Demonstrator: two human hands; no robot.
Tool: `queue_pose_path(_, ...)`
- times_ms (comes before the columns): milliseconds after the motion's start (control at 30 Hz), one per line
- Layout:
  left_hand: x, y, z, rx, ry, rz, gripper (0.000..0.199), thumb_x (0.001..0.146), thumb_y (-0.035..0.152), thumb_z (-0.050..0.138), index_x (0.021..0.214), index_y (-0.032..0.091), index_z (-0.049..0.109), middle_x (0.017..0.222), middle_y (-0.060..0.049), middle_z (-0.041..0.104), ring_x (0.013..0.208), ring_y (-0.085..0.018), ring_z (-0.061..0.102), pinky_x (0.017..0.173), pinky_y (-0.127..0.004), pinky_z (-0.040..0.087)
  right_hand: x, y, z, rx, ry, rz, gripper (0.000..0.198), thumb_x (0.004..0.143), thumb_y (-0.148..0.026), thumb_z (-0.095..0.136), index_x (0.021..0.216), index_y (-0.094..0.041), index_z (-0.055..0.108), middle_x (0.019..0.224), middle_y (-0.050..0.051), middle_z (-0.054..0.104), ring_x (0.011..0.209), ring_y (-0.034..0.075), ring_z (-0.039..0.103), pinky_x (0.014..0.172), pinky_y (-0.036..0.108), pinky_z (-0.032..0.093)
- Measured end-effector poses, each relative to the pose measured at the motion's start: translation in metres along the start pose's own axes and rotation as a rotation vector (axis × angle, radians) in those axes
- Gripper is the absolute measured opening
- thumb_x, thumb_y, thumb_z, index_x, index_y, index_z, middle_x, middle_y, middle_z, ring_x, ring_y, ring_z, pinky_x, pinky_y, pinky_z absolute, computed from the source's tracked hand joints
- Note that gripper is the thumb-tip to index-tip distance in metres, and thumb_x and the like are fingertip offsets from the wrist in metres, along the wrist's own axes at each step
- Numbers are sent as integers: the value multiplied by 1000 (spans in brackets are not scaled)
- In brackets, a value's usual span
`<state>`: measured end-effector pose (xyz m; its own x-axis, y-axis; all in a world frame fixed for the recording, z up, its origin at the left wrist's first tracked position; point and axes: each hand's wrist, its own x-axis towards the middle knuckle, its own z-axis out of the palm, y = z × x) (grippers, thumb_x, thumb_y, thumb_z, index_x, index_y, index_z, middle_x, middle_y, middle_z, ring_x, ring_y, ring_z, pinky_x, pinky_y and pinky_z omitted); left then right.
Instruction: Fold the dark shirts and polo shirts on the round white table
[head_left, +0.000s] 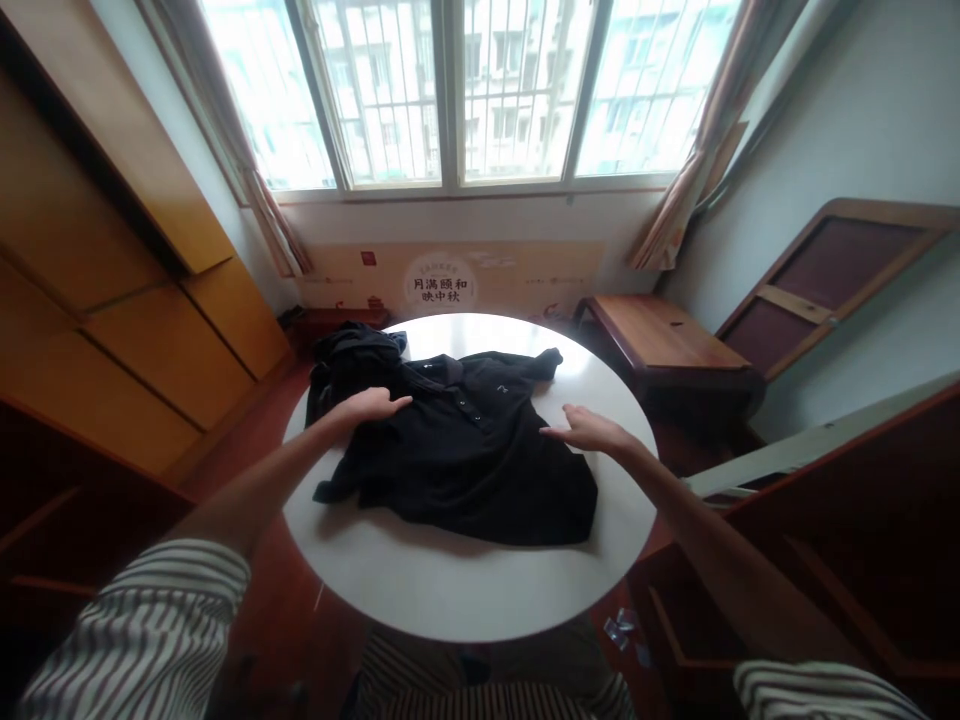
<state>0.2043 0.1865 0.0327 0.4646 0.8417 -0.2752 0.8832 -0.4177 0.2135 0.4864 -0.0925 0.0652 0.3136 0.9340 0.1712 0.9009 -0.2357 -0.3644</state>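
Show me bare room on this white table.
The widest patch lies between the black shirt and the near rim of the white table. Another lies beyond the right hand, toward the far rim. Crowded: far left, where dark clothes heap near the left hand.

white rounded table [450, 595] | black shirt [480, 470], spread out | dark clothing heap [349, 352]

There are two hands [371, 404] [589, 430], one spread-out shirt [457, 455], one white table [465, 590] and two curtains [276, 225] [675, 215].
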Motion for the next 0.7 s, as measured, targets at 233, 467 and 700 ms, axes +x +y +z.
queue_pose_path(233, 8, 18, 42, 31, 160, -47, 80, 85, 67, 54, 131, 1, 53, 131, -34, 56, 124, -44, 56, 96, -43, 46, -18, 5, 25, 202, -339, 123, 20, 90, -34, 66, 94, -14, 66, 77, 4, 67, 60, 14, 63, 49, 23, 50)
queue_pose_path(467, 28, 32, 55, -102, 343, -34, 70, 92, 58, 49, 131, 0, 49, 137, -34, 51, 131, -43, 49, 103, -44, 41, -15, -1, 2, 604, -876, -87, 39, 82, -52, 69, 81, -13, 65, 52, -3, 58, 43, 10, 54, 43, 20, 42)
queue_pose_path(700, 53, 46, 49, -234, 348, 124, 44, 98, 36, 48, 131, 8, 55, 128, -23, 64, 122, -31, 61, 98, -33, 47, 89, 24, 6, 388, -151, -8, 33, 94, -42, 64, 111, -14, 66, 108, 7, 68, 89, 19, 66, 77, 35, 57)
